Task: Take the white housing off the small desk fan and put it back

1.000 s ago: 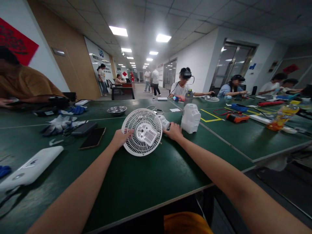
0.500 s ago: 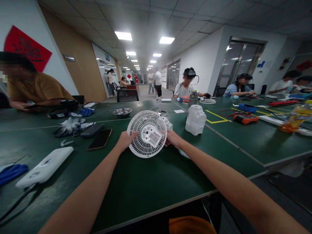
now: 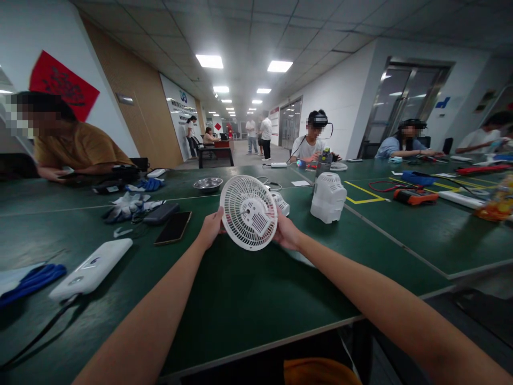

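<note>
A round white fan grille point(image 3: 236, 227) is held up over the green table, tilted, with a slotted white block at its centre. My left hand point(image 3: 212, 227) grips its left rim, thumb at the edge and fingers partly hidden behind. On the opposite rim, my right hand point(image 3: 286, 231) is closed, its fingertips largely hidden by the grille. Just behind the grille lies a white plastic part point(image 3: 281, 203), partly covered. Farther right stands a white plastic housing point(image 3: 328, 199) in front of a dark bottle point(image 3: 324, 160).
To the left lie a phone point(image 3: 173, 228), a dark power bank point(image 3: 161, 214), gloves point(image 3: 130, 206) and a white device with a cable point(image 3: 92, 268). A metal bowl point(image 3: 207, 184) sits beyond. An orange meter point(image 3: 414, 196) lies right. Other people sit around the table.
The grille has turned and tilted slightly between my hands. My left thumb has shifted from its face to the rim. The whole view has swung a little left.
</note>
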`<state>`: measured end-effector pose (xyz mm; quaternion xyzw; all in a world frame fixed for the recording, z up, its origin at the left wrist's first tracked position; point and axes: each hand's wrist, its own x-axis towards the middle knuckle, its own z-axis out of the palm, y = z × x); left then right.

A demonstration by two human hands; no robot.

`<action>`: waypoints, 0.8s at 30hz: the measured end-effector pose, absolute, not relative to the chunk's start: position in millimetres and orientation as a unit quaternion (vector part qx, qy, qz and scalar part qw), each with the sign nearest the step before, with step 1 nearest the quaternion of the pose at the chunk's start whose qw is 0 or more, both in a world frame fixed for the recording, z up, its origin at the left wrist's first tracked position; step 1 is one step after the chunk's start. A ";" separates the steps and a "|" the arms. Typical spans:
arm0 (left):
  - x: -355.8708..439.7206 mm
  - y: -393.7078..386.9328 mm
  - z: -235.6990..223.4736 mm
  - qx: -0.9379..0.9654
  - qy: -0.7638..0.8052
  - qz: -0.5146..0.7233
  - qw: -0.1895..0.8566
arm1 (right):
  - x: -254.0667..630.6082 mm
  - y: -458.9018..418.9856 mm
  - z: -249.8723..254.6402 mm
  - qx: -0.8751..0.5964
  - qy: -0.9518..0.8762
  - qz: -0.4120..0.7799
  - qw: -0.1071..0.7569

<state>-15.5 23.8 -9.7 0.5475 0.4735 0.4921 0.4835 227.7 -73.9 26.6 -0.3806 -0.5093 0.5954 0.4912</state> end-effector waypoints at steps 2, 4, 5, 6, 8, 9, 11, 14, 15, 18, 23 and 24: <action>-18.7 26.5 -9.5 0.528 0.471 0.503 0.496 | 234.6 -73.2 31.6 -0.396 -0.557 0.497 0.534; -22.0 26.9 -8.3 0.514 0.453 0.507 0.523 | 244.1 -74.5 36.9 -0.424 -0.620 0.379 0.540; -23.5 26.4 -7.7 0.508 0.441 0.504 0.541 | 249.0 -75.7 39.1 -0.442 -0.651 0.318 0.528; -24.8 25.6 -7.0 0.504 0.429 0.496 0.562 | 253.5 -77.1 40.7 -0.458 -0.679 0.264 0.509; -26.4 23.8 -6.2 0.493 0.413 0.472 0.603 | 259.8 -79.6 42.0 -0.470 -0.729 0.181 0.463; -26.8 23.1 -6.1 0.487 0.413 0.460 0.617 | 261.4 -80.5 41.6 -0.466 -0.752 0.153 0.441; -26.7 22.4 -6.2 0.479 0.424 0.446 0.626 | 261.9 -81.1 39.6 -0.450 -0.789 0.115 0.403; -24.3 22.1 -6.1 0.477 0.443 0.442 0.617 | 260.9 -79.9 35.6 -0.428 -0.820 0.097 0.367; -22.9 22.0 -5.8 0.480 0.451 0.443 0.609 | 261.3 -78.7 34.4 -0.423 -0.823 0.101 0.365; -18.4 21.6 -5.6 0.497 0.485 0.448 0.563 | 267.5 -71.5 30.8 -0.421 -0.805 0.123 0.399; -15.5 23.2 -9.5 0.547 0.524 0.435 0.486 | 288.7 -44.2 19.4 -0.496 -0.724 0.041 0.478; -16.1 23.7 -10.2 0.558 0.527 0.431 0.474 | 292.7 -38.0 15.9 -0.518 -0.711 0.014 0.476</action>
